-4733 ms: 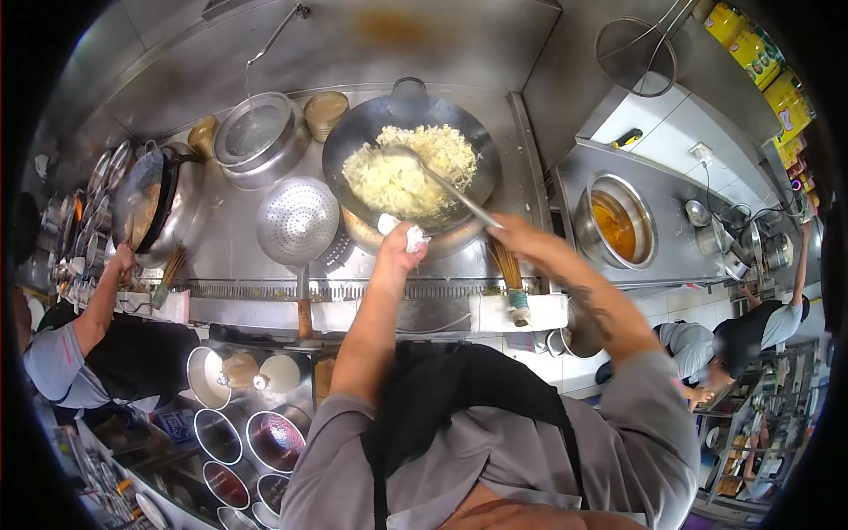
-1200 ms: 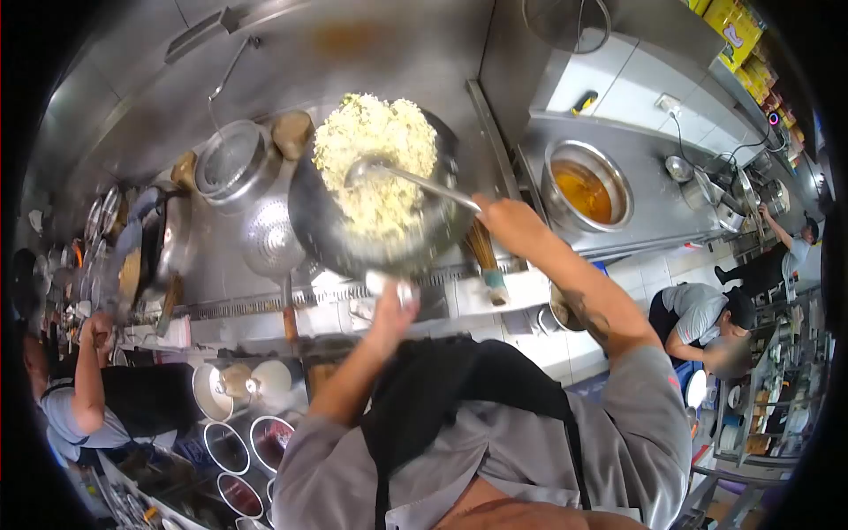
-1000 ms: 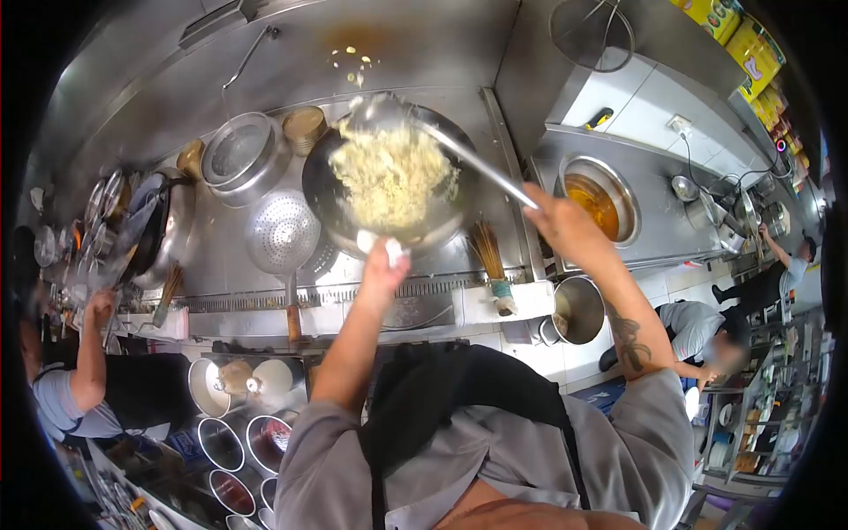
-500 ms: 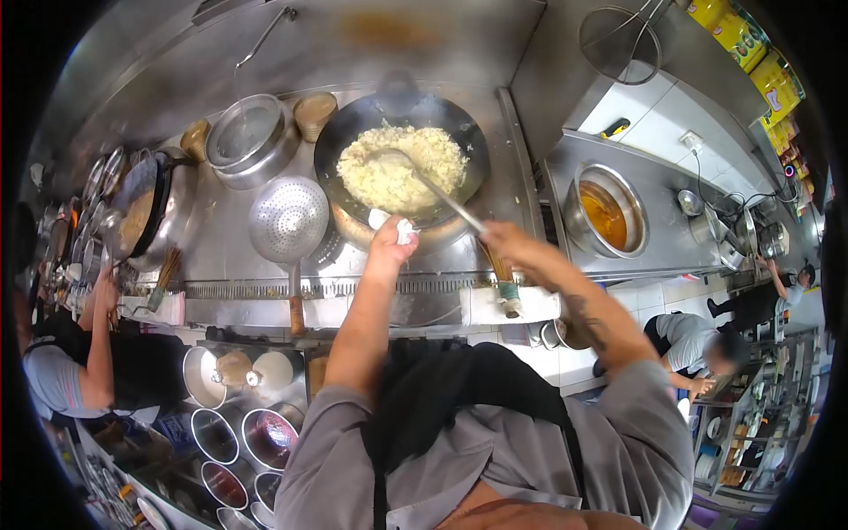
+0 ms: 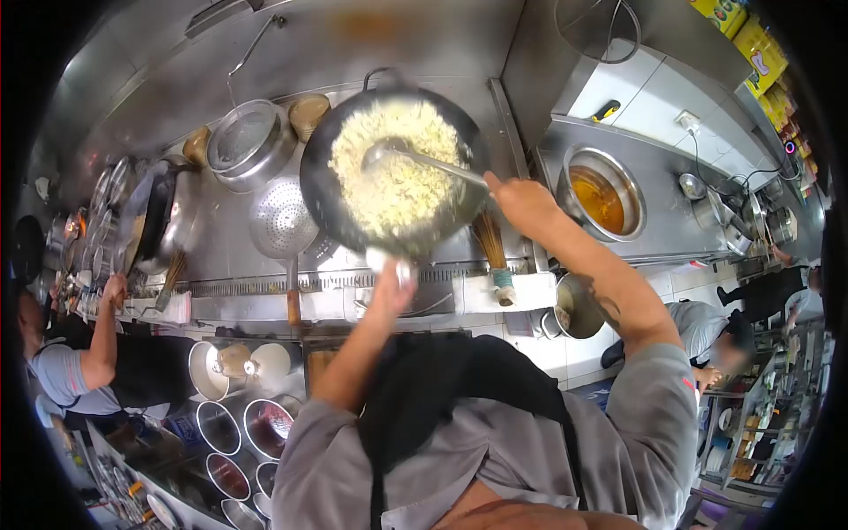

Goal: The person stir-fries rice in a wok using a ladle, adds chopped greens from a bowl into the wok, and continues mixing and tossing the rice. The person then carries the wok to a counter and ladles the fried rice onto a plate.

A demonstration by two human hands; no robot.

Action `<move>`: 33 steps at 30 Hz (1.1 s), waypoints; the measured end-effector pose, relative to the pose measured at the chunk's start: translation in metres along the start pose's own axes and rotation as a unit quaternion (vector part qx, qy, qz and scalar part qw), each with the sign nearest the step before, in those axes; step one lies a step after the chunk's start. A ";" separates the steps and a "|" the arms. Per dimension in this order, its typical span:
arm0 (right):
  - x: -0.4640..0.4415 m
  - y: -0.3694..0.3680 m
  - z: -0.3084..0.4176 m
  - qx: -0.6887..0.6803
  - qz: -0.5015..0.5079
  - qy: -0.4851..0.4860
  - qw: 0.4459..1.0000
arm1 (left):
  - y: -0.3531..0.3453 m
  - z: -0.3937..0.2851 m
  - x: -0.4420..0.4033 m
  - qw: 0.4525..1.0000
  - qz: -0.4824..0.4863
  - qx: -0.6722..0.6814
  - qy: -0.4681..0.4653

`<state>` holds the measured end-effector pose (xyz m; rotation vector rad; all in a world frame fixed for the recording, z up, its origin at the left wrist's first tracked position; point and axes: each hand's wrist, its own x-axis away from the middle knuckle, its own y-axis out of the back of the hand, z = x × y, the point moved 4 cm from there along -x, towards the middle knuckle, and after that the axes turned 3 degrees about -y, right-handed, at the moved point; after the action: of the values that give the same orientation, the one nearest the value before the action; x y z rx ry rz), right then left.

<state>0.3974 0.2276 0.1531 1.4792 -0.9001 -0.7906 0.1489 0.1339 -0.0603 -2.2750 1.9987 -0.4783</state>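
Note:
My left hand (image 5: 391,290), smeared by motion, is closed round a white cloth (image 5: 377,260) at the near rim of a black wok (image 5: 320,190). The wok's grip under the cloth is hidden. Pale yellow, grainy food that looks like fried rice (image 5: 402,199) spreads across the wok and up its far side. My right hand (image 5: 527,205) is wrapped round the handle end of a metal ladle (image 5: 442,164). The ladle's bowl rests among the rice, left of the wok's middle.
A perforated skimmer (image 5: 283,216) lies left of the wok, near a lidded pot (image 5: 252,146). A bamboo brush (image 5: 488,247) sits at the front right. Farther right stands a steel pot of orange liquid (image 5: 602,199). One co-worker (image 5: 97,358) is at the left, others at the right.
The wok has tilted and shifted slightly left, spreading the rice toward its far side. My left hand has dropped a little nearer my body; my right hand has moved up with the ladle.

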 end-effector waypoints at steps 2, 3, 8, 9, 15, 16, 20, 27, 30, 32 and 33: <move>0.012 0.018 0.002 -0.026 -0.013 -0.004 1.000 | 0.003 0.032 0.033 0.940 0.025 0.253 0.228; 0.019 0.024 0.001 -0.041 -0.014 -0.006 0.999 | -0.012 -0.022 0.044 0.982 0.154 -0.071 -0.080; 0.065 0.068 0.017 -0.158 0.115 -0.007 0.981 | -0.023 -0.099 -0.013 0.998 0.013 0.062 0.013; 0.080 0.089 0.019 -0.182 0.126 0.008 0.975 | -0.024 -0.071 -0.029 0.900 -0.055 0.385 0.200; 0.060 0.005 -0.021 -0.212 0.078 0.010 0.974 | -0.027 -0.116 -0.012 0.934 0.085 -0.219 -0.268; 0.049 -0.006 -0.011 -0.166 0.076 -0.023 0.983 | -0.015 -0.079 -0.014 0.991 0.045 -0.056 -0.110; 0.040 0.002 0.003 -0.046 -0.013 -0.083 0.995 | -0.008 0.008 0.039 0.915 -0.014 0.329 0.234; 0.059 0.099 -0.003 -0.107 -0.142 -0.077 0.981 | 0.001 -0.023 -0.100 0.933 -0.049 0.308 0.179; 0.040 0.129 -0.005 -0.151 -0.154 -0.140 0.966 | 0.001 -0.026 -0.114 0.925 -0.043 0.312 0.211; 0.013 0.103 -0.007 -0.221 -0.195 -0.126 0.947 | 0.003 -0.019 -0.118 0.913 -0.044 0.324 0.245; -0.003 0.077 -0.006 -0.255 -0.214 -0.119 0.935 | 0.005 -0.017 -0.118 0.910 -0.055 0.324 0.253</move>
<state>0.3941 0.2304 0.2298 1.1330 -0.4832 -1.4326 0.1276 0.2509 -0.0665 -1.9465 1.5111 -1.6010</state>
